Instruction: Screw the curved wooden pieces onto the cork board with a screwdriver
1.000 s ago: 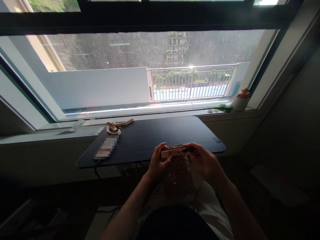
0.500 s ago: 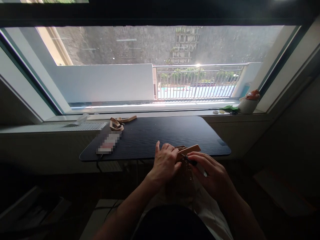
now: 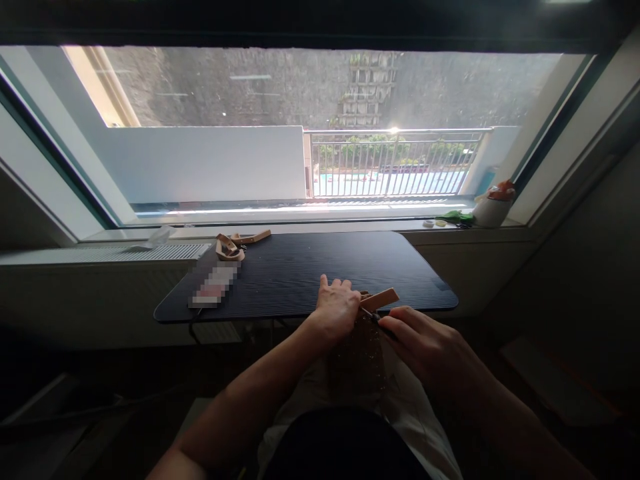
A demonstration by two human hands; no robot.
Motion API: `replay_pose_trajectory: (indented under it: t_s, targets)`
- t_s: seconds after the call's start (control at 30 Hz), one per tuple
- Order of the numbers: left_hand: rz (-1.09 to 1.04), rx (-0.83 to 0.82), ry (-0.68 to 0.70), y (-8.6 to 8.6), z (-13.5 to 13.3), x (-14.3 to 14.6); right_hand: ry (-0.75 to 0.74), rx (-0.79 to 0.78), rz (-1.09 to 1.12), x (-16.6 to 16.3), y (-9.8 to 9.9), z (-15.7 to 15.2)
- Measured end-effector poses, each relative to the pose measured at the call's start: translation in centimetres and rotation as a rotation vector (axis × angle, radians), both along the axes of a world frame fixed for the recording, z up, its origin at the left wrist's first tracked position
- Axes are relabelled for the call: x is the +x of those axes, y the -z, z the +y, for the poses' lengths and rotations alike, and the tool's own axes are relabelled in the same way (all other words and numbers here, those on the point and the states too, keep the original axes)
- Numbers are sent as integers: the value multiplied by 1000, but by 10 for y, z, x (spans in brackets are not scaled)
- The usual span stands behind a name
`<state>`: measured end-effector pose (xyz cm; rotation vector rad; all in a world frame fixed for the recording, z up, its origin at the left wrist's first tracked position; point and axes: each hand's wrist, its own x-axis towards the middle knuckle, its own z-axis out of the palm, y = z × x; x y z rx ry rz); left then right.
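Note:
At the near edge of the black table, my left hand [image 3: 339,308] is closed over one end of a flat tan strip [image 3: 383,299], perhaps leather, holding it down. The strip's free end points right and away from me. My right hand [image 3: 425,337] grips a small tool with a dark handle [image 3: 386,327]. Its thin metal tip meets the near side of the strip close to my left fingers. Brown material with pale specks [image 3: 356,360] covers my lap below. The left fingertips and whatever lies beneath them are partly hidden.
On the black table [image 3: 300,267] lie a coiled tan strap [image 3: 230,248] and a blurred pale packet [image 3: 215,285] at the left. The windowsill holds a white pot [image 3: 493,210] and a green item [image 3: 456,217]. A radiator [image 3: 150,255] stands left.
My right hand has drawn back slightly to the right, and more of the tool's tip shows. My left hand has shifted a little right and flattened. The view has moved slightly.

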<state>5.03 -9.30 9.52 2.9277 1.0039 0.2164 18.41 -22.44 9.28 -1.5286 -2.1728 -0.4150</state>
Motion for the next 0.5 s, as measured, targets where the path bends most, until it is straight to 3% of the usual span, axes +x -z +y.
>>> replay_pose_trajectory:
  t_s: [0.2,0.5]
  targets:
    - [63,15,37,0,4,7,-23,-62,-314,-2,-20,10]
    - [123,-61,112,-3,19,8,-9,-122,-365,2,-28,18]
